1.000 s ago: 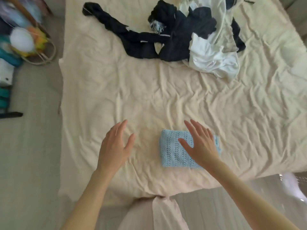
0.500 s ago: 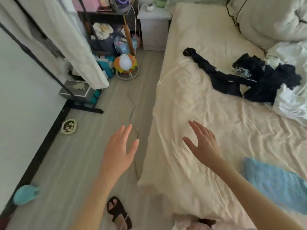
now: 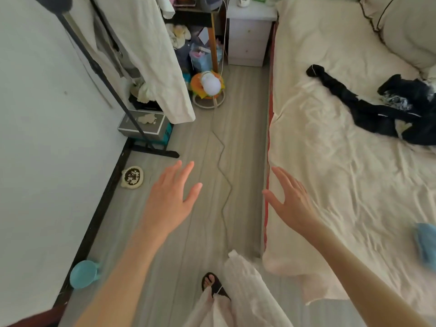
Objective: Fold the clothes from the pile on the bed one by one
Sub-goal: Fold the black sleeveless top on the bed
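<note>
Left fingers (image 3: 184, 171): straight and slightly spread, holding nothing.
Left hand (image 3: 169, 201): palm down in the air over the wooden floor (image 3: 193, 149), left of the bed, touching nothing.
Right fingers (image 3: 286, 182): straight and fanned apart, thumb out to the side, holding nothing.
Right hand (image 3: 292, 204): raised above the bed's near left edge; contact with the sheet cannot be told.
Bed (image 3: 330, 161): covered in a creased cream sheet, filling the right side of the view, with a red strip showing down its left edge.
Folded light blue knit (image 3: 425, 244): flat on the bed near its foot, well right of the right hand, partly cut off by the frame edge.
Pile of dark clothes (image 3: 389, 109): unfolded on the bed farther up toward the pillows, one long black piece trailing left.
Pillows (image 3: 405, 31): cream with dark piping, at the head of the bed.
White nightstand (image 3: 250, 31): just left of the bed's head.
Thin cable (image 3: 224, 166): winding along the floor beside the bed.
Clothes rack (image 3: 113, 90): black metal, against the wall well left of the bed, pale garments hanging.
Sandalled foot (image 3: 212, 284): on the floor by the foot of the bed.
</note>
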### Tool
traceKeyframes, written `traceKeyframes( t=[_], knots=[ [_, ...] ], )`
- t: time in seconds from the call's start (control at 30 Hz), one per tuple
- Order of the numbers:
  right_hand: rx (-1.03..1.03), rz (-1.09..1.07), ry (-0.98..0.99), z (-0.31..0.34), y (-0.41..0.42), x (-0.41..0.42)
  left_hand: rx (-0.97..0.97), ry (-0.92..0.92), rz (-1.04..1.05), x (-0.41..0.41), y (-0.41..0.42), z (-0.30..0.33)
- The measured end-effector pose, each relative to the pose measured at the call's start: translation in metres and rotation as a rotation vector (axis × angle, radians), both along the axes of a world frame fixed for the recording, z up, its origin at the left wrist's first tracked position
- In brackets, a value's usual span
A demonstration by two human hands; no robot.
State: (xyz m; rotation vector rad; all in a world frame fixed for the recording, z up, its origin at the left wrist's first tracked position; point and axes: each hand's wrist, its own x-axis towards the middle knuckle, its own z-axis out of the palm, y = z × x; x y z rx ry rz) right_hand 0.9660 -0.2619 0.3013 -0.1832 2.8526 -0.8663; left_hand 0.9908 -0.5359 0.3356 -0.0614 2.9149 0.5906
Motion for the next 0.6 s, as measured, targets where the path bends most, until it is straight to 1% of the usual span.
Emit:
traceKeyframes(
  t=[0.17, 0.33, 0.47, 0.6],
  knots=[
    [-0.026, -0.048, 0.028, 0.010, -0.017, -0.022, -0.002, -0.040, -0.068, -0.025, -0.016, 0.001],
    [-0.008, -0.075, 0.018, 0.015, -0.022, -0.059, 0.014, -0.013, -0.091, -0.076, -0.023, 0.004],
    [-0.013, -0.075, 0.042, 0.010, -0.018, -0.116, 0.046, -0.004, -0.109, -0.131, -0.014, 0.001],
    [-0.009, -0.055, 0.007, -0.008, -0.008, -0.202, 0.022, -0.055, -0.084, -0.203, -0.005, -0.013]
  ],
)
